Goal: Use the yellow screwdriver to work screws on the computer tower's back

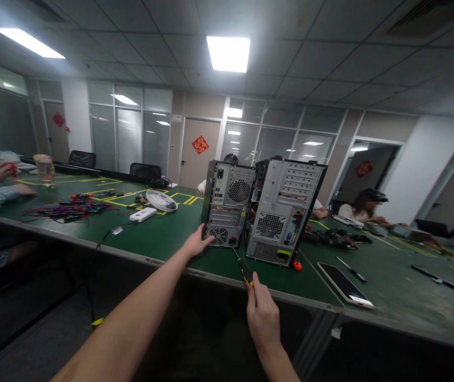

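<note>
Two desktop computer cases stand upright side by side on the green table, backs facing me. My left hand grips the lower left edge of the left computer case, thumb on its rear panel and fingers round the side. In my right hand is a screwdriver with a black and yellow handle. Its shaft points up and away, the tip by the bottom right of the left case's rear; I cannot tell whether it touches a screw. The right computer case leans slightly, touched by neither hand.
Beside the right case lie a red-ended tool, a white-edged phone and a thin rod. Leftward are a power strip, a white fan cover and tangled cables. Co-workers sit at both sides. The table's front edge is close.
</note>
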The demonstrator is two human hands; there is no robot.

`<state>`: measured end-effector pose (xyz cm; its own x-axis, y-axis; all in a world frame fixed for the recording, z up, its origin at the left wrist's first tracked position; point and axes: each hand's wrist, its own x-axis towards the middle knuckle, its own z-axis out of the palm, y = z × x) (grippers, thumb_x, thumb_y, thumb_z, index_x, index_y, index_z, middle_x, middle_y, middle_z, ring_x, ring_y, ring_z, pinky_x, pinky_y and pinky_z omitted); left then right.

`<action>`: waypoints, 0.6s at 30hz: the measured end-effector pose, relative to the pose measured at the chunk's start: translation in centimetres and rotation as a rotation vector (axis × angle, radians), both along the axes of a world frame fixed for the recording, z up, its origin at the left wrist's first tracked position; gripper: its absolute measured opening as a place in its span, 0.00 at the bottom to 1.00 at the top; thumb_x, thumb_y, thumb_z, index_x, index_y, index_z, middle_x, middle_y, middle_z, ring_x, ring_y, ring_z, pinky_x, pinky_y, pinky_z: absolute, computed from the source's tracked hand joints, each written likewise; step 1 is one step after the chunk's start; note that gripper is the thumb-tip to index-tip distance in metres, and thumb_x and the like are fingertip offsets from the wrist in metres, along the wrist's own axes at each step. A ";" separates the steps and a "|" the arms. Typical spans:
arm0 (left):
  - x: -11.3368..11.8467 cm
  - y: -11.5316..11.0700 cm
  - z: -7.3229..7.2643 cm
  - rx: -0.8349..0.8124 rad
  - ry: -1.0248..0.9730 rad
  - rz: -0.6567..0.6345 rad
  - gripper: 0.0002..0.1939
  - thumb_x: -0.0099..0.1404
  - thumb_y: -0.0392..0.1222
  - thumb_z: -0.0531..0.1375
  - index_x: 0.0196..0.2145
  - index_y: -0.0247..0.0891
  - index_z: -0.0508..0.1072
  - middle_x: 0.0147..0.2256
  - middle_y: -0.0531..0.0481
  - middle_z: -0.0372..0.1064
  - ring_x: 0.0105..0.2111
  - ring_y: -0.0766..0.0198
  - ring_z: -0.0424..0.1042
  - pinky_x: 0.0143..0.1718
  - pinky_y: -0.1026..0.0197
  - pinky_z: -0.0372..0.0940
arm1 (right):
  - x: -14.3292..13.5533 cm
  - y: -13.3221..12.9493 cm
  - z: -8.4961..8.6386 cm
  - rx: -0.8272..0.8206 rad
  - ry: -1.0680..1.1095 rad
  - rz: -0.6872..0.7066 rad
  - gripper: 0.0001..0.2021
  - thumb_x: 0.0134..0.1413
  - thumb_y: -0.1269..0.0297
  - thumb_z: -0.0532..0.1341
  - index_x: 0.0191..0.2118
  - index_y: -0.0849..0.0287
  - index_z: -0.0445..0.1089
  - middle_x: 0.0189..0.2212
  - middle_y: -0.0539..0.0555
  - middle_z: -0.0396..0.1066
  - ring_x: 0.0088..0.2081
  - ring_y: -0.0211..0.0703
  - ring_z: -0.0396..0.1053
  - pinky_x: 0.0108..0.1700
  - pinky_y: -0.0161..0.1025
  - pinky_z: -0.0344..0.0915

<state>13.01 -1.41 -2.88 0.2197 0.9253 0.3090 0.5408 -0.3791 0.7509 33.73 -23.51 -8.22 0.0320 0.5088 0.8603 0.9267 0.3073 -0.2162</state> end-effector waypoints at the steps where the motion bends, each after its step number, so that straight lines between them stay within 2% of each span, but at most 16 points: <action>1: 0.0 0.0 0.0 -0.001 0.001 0.001 0.45 0.65 0.59 0.60 0.70 0.34 0.49 0.62 0.34 0.64 0.60 0.48 0.67 0.60 0.53 0.60 | 0.0 0.0 -0.1 -0.001 0.015 -0.001 0.21 0.73 0.61 0.49 0.62 0.67 0.64 0.39 0.62 0.75 0.39 0.46 0.75 0.43 0.41 0.72; 4: 0.0 0.0 0.1 -0.010 0.003 0.002 0.45 0.65 0.58 0.60 0.70 0.34 0.49 0.63 0.34 0.63 0.61 0.48 0.66 0.61 0.54 0.59 | 0.0 0.0 -0.3 -0.005 0.083 -0.016 0.17 0.72 0.59 0.52 0.54 0.65 0.69 0.39 0.61 0.76 0.38 0.45 0.76 0.41 0.39 0.72; 8: 0.1 -0.3 0.3 -0.016 -0.001 -0.001 0.44 0.65 0.58 0.60 0.70 0.33 0.49 0.62 0.34 0.63 0.61 0.48 0.66 0.60 0.54 0.59 | 0.0 -0.2 -0.2 -0.004 0.077 -0.006 0.13 0.71 0.60 0.52 0.43 0.60 0.71 0.35 0.57 0.74 0.36 0.43 0.75 0.40 0.38 0.71; 14: 0.1 -0.1 0.2 -0.015 -0.015 -0.005 0.44 0.65 0.58 0.60 0.70 0.35 0.49 0.62 0.35 0.64 0.61 0.48 0.67 0.60 0.53 0.59 | 0.1 -0.3 -0.2 -0.010 0.002 -0.047 0.13 0.71 0.63 0.51 0.48 0.59 0.72 0.40 0.59 0.73 0.40 0.45 0.73 0.44 0.41 0.70; 18: 0.1 0.1 -0.1 -0.002 -0.018 -0.012 0.44 0.65 0.58 0.60 0.69 0.33 0.49 0.62 0.34 0.64 0.61 0.48 0.66 0.61 0.53 0.59 | 0.1 -0.3 -0.2 -0.024 0.003 -0.043 0.14 0.72 0.62 0.51 0.49 0.60 0.71 0.39 0.59 0.74 0.40 0.45 0.74 0.44 0.40 0.70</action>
<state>13.11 -1.27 -2.94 0.2250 0.9235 0.3107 0.5229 -0.3836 0.7612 33.82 -23.85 -8.40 0.0563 0.5271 0.8479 0.9383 0.2623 -0.2254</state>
